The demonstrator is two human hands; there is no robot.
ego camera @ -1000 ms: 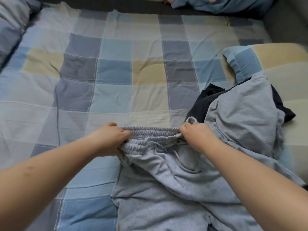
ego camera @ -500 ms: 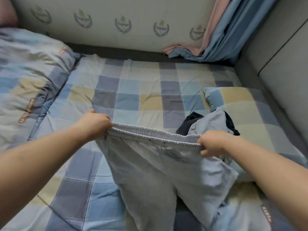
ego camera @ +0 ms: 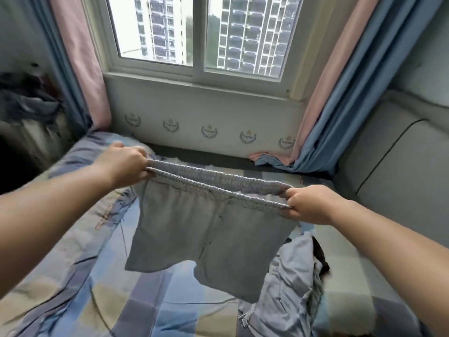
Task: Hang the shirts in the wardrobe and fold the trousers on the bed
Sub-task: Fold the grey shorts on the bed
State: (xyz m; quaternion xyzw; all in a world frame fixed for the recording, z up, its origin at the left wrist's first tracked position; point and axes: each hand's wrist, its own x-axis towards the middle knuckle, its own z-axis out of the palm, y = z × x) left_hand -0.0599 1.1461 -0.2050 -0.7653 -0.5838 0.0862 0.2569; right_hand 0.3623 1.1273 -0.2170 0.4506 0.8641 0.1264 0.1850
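Grey shorts (ego camera: 206,234) with an elastic waistband hang in the air above the bed (ego camera: 158,310). My left hand (ego camera: 124,166) grips the waistband's left end and my right hand (ego camera: 308,205) grips its right end, so the band is stretched wide between them. Both short legs dangle free, clear of the checked sheet. Under my right arm a light grey garment (ego camera: 289,283) lies crumpled on the bed, with a dark garment (ego camera: 319,256) partly hidden beneath it.
A window (ego camera: 199,32) with pink and blue curtains (ego camera: 340,93) faces me across the bed. A padded grey headboard (ego camera: 398,166) stands at the right. Dark clothes (ego camera: 26,98) are heaped at the far left. A checked quilt (ego camera: 80,190) lies along the bed's left side.
Both hands have lifted the shorts off the bed and pulled the waistband wide apart. The view has tilted up from the sheet to the window.
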